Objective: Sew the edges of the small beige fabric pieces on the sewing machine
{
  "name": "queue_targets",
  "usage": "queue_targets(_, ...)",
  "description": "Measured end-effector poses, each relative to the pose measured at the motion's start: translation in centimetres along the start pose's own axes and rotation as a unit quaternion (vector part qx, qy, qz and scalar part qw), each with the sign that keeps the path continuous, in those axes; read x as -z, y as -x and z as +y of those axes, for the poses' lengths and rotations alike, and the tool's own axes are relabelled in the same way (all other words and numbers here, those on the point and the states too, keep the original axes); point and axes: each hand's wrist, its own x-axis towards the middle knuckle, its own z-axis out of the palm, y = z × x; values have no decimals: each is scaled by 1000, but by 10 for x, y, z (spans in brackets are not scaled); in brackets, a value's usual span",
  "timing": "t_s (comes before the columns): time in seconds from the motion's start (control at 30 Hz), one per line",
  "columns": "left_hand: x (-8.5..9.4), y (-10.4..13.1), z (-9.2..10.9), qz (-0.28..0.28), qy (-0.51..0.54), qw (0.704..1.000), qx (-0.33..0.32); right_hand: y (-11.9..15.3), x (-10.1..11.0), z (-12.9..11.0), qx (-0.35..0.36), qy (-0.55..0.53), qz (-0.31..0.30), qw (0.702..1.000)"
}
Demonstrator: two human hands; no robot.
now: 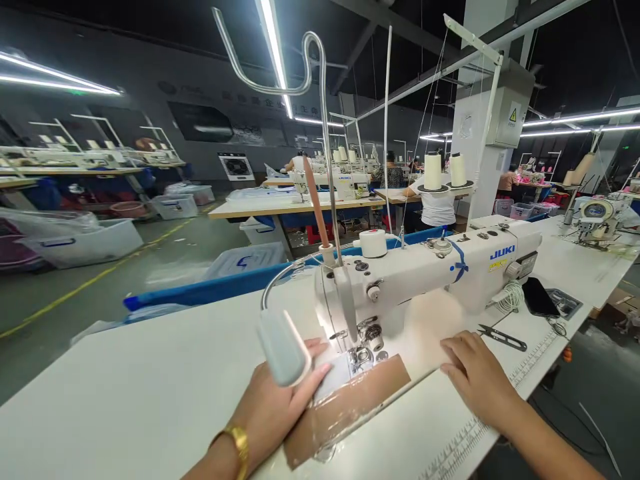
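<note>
Brown strip (354,408), left hand (273,401) seemingly flat alongside, right hand (474,375) curled

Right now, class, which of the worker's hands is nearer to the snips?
The right. The right hand is close beside the snips; the left hand is farther off, across the machine's needle area, by the brown strip.

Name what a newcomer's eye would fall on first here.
Most likely the big white JUKI sewing machine, standing brightly lit across the middle of the white table. Next, perhaps, the bent metal rod looping high above it at top center. Then the gold bracelet at bottom left, on the wrist of the left hand, near the brown strip.
</note>
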Motion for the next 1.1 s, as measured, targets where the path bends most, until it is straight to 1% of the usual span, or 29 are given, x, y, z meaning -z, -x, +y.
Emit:
queue_targets(0.07, 1, 0, 0, 1, -8, 1000, -16, -5, -3, 2, -15, 11, -12, 1000)
queue_targets(0.2, -2, 3, -3, 25, -12, 998, -51, -4, -3, 1, -22, -7, -8, 1000)
queue_targets(0.3, 0, 4, 2, 40, -9, 997, -72, -2, 1, 1, -29, -33, -4, 999)
queue_targets(0.37, 4, 5, 12, 46, -2, 994, -95, -1, 4, 2, -33, -46, -1, 998)
queue_targets(0.43, 12, 5, 27, 41, 19, 992, -121, -1, 5, 1, -38, -58, 6, 998)
queue_targets(0.47, 15, 6, 37, 29, 38, 991, -128, -1, 6, 0, -41, -63, 12, 997)
queue_targets(0.5, 19, 7, 49, 5, 63, 990, -126, -1, 7, -1, -41, -69, 18, 997)
queue_targets(0.57, 25, 9, 74, -75, 133, 983, -99, 0, 8, -4, -37, -75, 21, 996)
queue_targets(0.63, 28, 11, 99, -187, 201, 960, -48, -1, 8, -7, -31, -73, 14, 997)
queue_targets(0.67, 27, 12, 110, -231, 226, 946, -23, -1, 8, -8, -30, -71, 9, 997)
queue_targets(0.7, 26, 12, 120, -260, 247, 934, 5, -1, 8, -9, -31, -70, 8, 997)
queue_targets(0.77, 19, 10, 134, -297, 289, 907, 75, -1, 8, -11, -34, -73, 13, 997)
queue_targets(0.8, 14, 7, 139, -307, 321, 888, 116, -1, 8, -11, -34, -75, 17, 996)
queue_targets(0.87, 1, 1, 148, -312, 401, 839, 197, 0, 8, -13, -22, -77, 27, 996)
queue_targets(0.9, -6, -3, 151, -305, 437, 814, 229, 1, 8, -13, -9, -76, 29, 997)
queue_targets(0.93, -13, -7, 155, -295, 463, 797, 252, 2, 8, -13, 10, -73, 30, 997)
queue_targets(0.97, -20, -11, 158, -281, 476, 789, 268, 3, 7, -14, 32, -70, 28, 997)
queue_targets(1.0, -27, -14, 161, -265, 478, 789, 280, 4, 7, -13, 54, -65, 21, 996)
queue_targets(1.07, -39, -19, 165, -232, 472, 798, 296, 6, 5, -12, 85, -50, 0, 995)
queue_targets(1.1, -43, -21, 166, -217, 470, 801, 301, 6, 5, -11, 88, -38, -11, 995)
